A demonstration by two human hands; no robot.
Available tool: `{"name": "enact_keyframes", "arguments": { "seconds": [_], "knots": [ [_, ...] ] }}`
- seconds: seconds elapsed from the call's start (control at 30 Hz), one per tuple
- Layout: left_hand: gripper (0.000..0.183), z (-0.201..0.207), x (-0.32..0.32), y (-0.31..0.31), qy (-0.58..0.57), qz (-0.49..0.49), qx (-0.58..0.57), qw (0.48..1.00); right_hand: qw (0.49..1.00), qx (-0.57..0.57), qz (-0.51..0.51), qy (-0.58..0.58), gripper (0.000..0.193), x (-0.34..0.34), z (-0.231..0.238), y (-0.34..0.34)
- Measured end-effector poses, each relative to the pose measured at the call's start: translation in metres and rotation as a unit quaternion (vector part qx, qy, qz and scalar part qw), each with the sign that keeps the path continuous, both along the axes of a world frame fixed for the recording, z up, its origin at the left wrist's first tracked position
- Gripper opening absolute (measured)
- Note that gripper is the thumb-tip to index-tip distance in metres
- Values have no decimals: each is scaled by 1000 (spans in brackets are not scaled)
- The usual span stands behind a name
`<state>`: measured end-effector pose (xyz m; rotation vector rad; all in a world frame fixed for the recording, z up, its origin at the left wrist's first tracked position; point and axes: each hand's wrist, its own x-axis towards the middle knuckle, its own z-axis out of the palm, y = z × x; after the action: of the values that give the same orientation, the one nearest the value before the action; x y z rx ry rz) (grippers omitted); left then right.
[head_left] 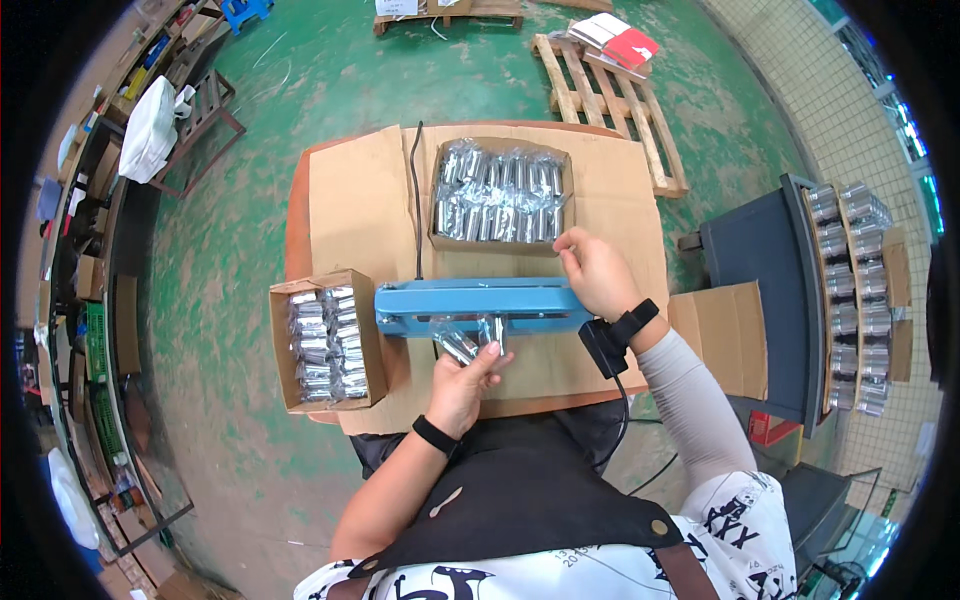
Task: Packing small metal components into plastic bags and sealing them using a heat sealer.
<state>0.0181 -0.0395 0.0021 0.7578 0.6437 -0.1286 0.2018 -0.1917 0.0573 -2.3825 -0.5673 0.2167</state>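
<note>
Nearest the viewer, the white shirt carries black printed figures and lettering, partly covered by a black apron. The left hand, black band at its wrist, is closed about the near ends of two silver cylinders, each in clear film; these project beyond its fingertips, side by side but splayed, to the near side of a long blue device. No lettering can be made out on the cylinders or device. The right hand is over the device's right end, fingers partly curled, fingertips by the near right corner of a carton; whether it grips anything cannot be told. Left of the device stands an uncovered carton of wrapped cylinders; beyond the device is a second carton, likewise filled. Both rest on cardboard over the worktop. To the right, a grey cabinet adjoins racked silver cylinders. Farther off, a wooden pallet bears a red-and-white package, its markings too small to read.
</note>
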Motion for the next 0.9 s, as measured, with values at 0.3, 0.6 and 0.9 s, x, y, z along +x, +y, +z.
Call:
{"name": "enact_keyframes", "arguments": {
  "seconds": [0.3, 0.6, 0.9],
  "knots": [
    [29, 0, -7, 5, -18, -1, 63, 998, 999, 30, -25, 5, 10, -7, 16, 0],
    [32, -18, -35, 21, 81, -171, 216, 958, 996, 85, -17, -25, 16, -8, 26, -1],
    [28, -15, -38, 39, 59, -282, 376, 881, 997, 69, -12, -27, 16, -8, 29, 0]
  ]
}}
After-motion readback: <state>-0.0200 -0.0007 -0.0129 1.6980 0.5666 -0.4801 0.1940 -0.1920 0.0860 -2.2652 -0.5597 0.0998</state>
